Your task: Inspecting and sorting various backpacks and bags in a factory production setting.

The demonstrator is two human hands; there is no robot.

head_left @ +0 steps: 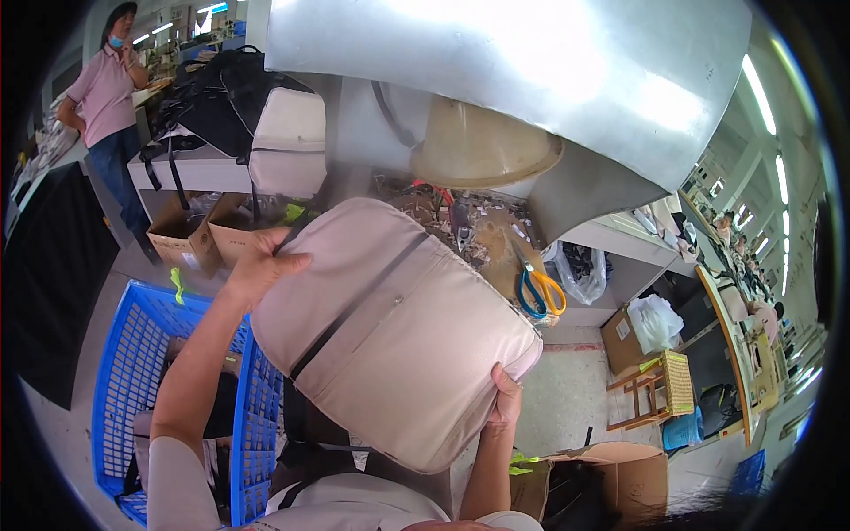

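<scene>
A pale beige bag panel with rounded corners and a dark zipper strip across it is stretched out in front of me. My left hand pinches its upper left edge, thumb on top. At the lower right edge, my right hand grips the panel with the thumb over its face. Just beyond the panel lie scissors with one blue and one orange handle, on a work surface strewn with scraps. What is beneath the panel is hidden.
Blue plastic crates stand at my left. Black bags and another beige bag rest on a table. A metal hood overhangs the work surface. Cardboard boxes and a wooden stool are at right. A person stands far left.
</scene>
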